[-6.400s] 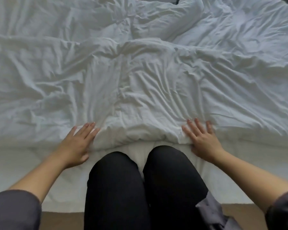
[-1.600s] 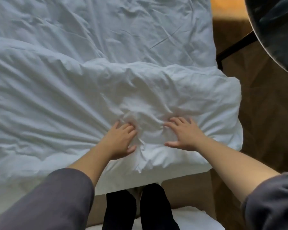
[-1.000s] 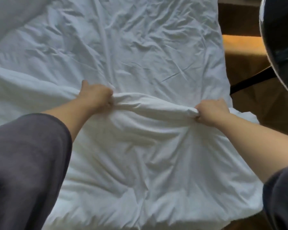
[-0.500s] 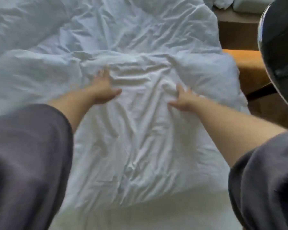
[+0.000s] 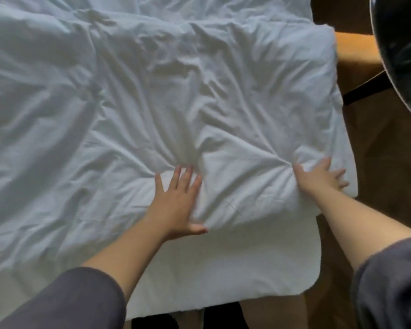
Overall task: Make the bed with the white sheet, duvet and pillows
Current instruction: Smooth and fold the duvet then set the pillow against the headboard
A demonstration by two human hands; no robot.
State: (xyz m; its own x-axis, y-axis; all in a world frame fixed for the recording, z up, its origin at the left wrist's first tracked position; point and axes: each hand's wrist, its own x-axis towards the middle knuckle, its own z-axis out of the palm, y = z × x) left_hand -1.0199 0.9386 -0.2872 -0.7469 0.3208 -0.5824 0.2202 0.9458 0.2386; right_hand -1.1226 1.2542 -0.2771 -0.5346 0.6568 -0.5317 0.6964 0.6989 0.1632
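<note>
Seen from the head camera, the crumpled, puffy white duvet (image 5: 152, 103) runs off the top and left edges, so its full spread is hidden. It lies across the bed, its near edge resting on a smoother white sheet (image 5: 223, 269). The left hand (image 5: 176, 203) presses flat on the duvet, fingers straight and spread. The right hand (image 5: 318, 179), somewhat blurred, seems flat too, fingers splayed by the duvet's right corner. A glossy dark rounded object (image 5: 401, 43) is cut off at upper right above the brown floor (image 5: 377, 162).
</note>
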